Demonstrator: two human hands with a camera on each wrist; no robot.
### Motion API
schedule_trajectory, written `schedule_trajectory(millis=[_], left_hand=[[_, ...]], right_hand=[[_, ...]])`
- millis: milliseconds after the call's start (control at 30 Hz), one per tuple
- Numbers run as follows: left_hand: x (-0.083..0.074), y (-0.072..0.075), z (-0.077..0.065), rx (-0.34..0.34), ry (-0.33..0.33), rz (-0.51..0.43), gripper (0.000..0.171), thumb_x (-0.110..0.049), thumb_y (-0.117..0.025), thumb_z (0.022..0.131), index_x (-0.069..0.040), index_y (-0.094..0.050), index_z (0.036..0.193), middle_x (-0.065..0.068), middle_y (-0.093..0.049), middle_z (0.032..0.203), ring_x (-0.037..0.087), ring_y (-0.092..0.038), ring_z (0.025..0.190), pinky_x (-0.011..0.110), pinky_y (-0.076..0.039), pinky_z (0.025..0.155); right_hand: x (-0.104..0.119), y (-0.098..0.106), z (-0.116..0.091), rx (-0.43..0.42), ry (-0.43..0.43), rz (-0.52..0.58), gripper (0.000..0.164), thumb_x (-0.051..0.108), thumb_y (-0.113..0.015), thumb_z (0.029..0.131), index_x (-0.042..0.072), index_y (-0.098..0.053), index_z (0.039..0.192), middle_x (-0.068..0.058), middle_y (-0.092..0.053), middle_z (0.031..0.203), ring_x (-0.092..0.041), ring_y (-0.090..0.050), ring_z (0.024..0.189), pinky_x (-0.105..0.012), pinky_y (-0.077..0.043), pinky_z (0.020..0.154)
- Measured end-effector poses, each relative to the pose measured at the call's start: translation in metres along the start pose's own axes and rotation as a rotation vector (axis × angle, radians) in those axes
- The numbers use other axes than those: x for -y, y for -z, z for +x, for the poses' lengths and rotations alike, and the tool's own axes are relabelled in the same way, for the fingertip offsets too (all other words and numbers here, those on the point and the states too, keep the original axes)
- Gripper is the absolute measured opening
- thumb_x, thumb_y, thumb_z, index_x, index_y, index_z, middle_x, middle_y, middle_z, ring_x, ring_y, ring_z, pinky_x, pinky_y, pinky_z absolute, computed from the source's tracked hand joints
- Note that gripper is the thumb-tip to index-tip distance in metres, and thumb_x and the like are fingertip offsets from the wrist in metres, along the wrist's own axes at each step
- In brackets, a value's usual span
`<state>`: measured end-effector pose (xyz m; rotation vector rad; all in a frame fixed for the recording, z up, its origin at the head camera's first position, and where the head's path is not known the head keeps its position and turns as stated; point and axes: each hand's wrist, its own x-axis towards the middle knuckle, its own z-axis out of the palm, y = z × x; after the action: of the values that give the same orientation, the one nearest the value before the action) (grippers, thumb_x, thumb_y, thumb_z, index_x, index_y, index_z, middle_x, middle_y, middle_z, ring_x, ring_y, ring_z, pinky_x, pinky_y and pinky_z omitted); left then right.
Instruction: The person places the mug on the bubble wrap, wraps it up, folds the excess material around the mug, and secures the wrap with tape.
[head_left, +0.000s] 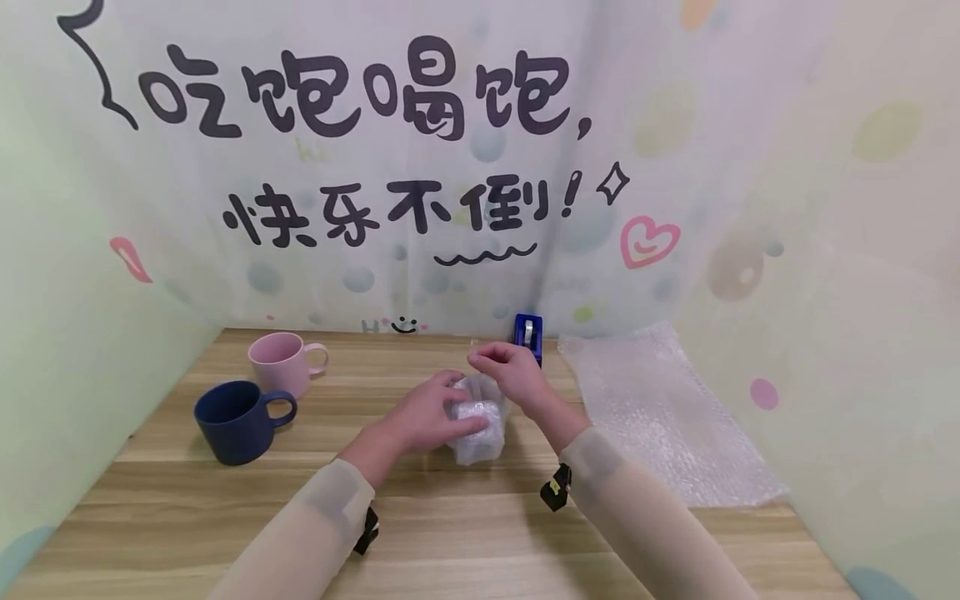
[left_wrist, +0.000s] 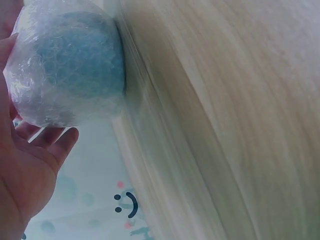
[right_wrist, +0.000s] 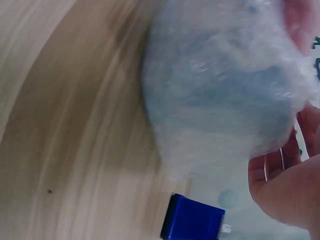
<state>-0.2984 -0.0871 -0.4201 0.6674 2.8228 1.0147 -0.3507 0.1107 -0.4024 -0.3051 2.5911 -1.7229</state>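
A bundle in bubble wrap [head_left: 480,429] sits on the table in the middle of the head view. Through the wrap a light blue, rounded thing shows in the left wrist view [left_wrist: 82,55]. My left hand [head_left: 431,412] grips the bundle from its left side, thumb across the near face and fingers around the far side. Just above and to the right of it is my right hand [head_left: 513,375], thumb and forefinger pinched on a small clear strip of tape [head_left: 474,345]. The right wrist view shows the bundle [right_wrist: 215,95] close up, beside the curled right-hand fingers.
A blue tape dispenser [head_left: 528,335] stands behind the right hand by the wall. A pink mug [head_left: 279,362] and a dark blue mug [head_left: 236,425] stand at the left. Loose bubble wrap [head_left: 667,417] lies flat on the right of the wooden table [head_left: 465,533].
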Motion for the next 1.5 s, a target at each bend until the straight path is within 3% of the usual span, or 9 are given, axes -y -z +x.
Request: schedule_trajectory(millis=[133, 267, 433, 567, 700, 933, 1200, 1333, 1500], left_hand=[[-0.001, 0.000, 0.001, 0.003, -0.002, -0.005, 0.066, -0.063, -0.076, 0.096, -0.011, -0.077, 0.137, 0.015, -0.045, 0.170, 0.042, -0.048, 0.154, 0.063, -0.042, 0.126], [0.000, 0.000, 0.002, 0.002, 0.008, -0.011, 0.068, -0.063, -0.077, 0.096, -0.010, -0.076, 0.139, 0.016, -0.044, 0.171, 0.043, -0.047, 0.155, 0.063, -0.041, 0.127], [0.000, 0.000, 0.002, 0.008, 0.009, -0.005, 0.067, -0.062, -0.077, 0.096, -0.010, -0.076, 0.138, 0.015, -0.047, 0.168, 0.041, -0.049, 0.152, 0.063, -0.043, 0.126], [-0.001, 0.000, 0.002, 0.018, 0.002, -0.012, 0.065, -0.062, -0.077, 0.097, -0.011, -0.077, 0.136, 0.014, -0.048, 0.166, 0.039, -0.052, 0.149, 0.061, -0.045, 0.124], [-0.002, 0.000, 0.002, 0.024, 0.017, -0.026, 0.062, -0.062, -0.078, 0.096, -0.013, -0.078, 0.134, 0.013, -0.050, 0.161, 0.036, -0.054, 0.144, 0.059, -0.048, 0.122], [-0.005, 0.001, 0.001, 0.046, 0.024, -0.031, 0.063, -0.064, -0.076, 0.097, -0.014, -0.078, 0.135, 0.013, -0.049, 0.160, 0.034, -0.054, 0.143, 0.058, -0.049, 0.121], [-0.007, -0.002, 0.003, -0.020, 0.010, -0.042, 0.049, -0.050, -0.057, 0.112, -0.012, -0.082, 0.130, 0.018, -0.053, 0.153, 0.034, -0.060, 0.132, 0.054, -0.053, 0.114], [-0.009, -0.002, 0.006, -0.033, -0.016, -0.022, 0.043, -0.044, -0.060, 0.111, -0.011, -0.084, 0.125, 0.021, -0.056, 0.146, 0.033, -0.062, 0.122, 0.052, -0.056, 0.107], [-0.005, -0.001, 0.003, 0.030, -0.001, -0.010, 0.060, -0.056, -0.081, 0.096, -0.009, -0.076, 0.134, 0.019, -0.046, 0.163, 0.036, -0.058, 0.137, 0.054, -0.055, 0.114]], right_hand=[[-0.009, -0.002, 0.001, 0.007, -0.054, -0.097, 0.019, 0.031, -0.077, 0.104, 0.015, -0.083, 0.112, -0.002, -0.082, 0.117, -0.019, -0.070, 0.111, -0.036, -0.057, 0.096], [-0.011, -0.003, 0.000, -0.027, -0.111, -0.163, 0.032, 0.037, -0.082, 0.100, 0.010, -0.076, 0.115, -0.008, -0.076, 0.119, -0.024, -0.067, 0.110, -0.037, -0.056, 0.091], [-0.010, -0.002, 0.003, -0.057, 0.014, -0.349, 0.039, 0.038, -0.086, 0.097, 0.013, -0.068, 0.121, -0.011, -0.063, 0.130, -0.030, -0.061, 0.120, -0.046, -0.056, 0.098], [-0.009, 0.002, 0.005, 0.030, 0.106, -0.495, 0.020, 0.035, -0.079, 0.103, 0.018, -0.084, 0.112, -0.004, -0.077, 0.123, -0.025, -0.067, 0.113, -0.043, -0.058, 0.097], [-0.008, 0.005, 0.006, 0.134, 0.088, -0.522, 0.027, 0.037, -0.071, 0.108, 0.015, -0.086, 0.111, -0.001, -0.082, 0.108, -0.015, -0.069, 0.095, -0.034, -0.058, 0.085], [-0.009, 0.009, 0.009, 0.219, 0.117, -0.592, 0.034, 0.038, -0.062, 0.113, 0.015, -0.085, 0.105, 0.002, -0.072, 0.086, -0.013, -0.059, 0.081, -0.031, -0.049, 0.078], [-0.005, 0.007, 0.011, 0.237, 0.105, -0.616, 0.036, 0.040, -0.059, 0.114, 0.015, -0.083, 0.105, 0.001, -0.072, 0.088, -0.015, -0.060, 0.083, -0.034, -0.051, 0.080], [-0.003, 0.006, 0.011, 0.232, 0.119, -0.610, 0.036, 0.039, -0.059, 0.115, 0.014, -0.082, 0.101, 0.000, -0.067, 0.081, -0.015, -0.058, 0.078, -0.033, -0.049, 0.078], [-0.005, 0.006, 0.011, 0.219, 0.144, -0.629, 0.036, 0.037, -0.059, 0.115, 0.013, -0.084, 0.107, -0.001, -0.073, 0.090, -0.015, -0.059, 0.082, -0.032, -0.049, 0.077]])
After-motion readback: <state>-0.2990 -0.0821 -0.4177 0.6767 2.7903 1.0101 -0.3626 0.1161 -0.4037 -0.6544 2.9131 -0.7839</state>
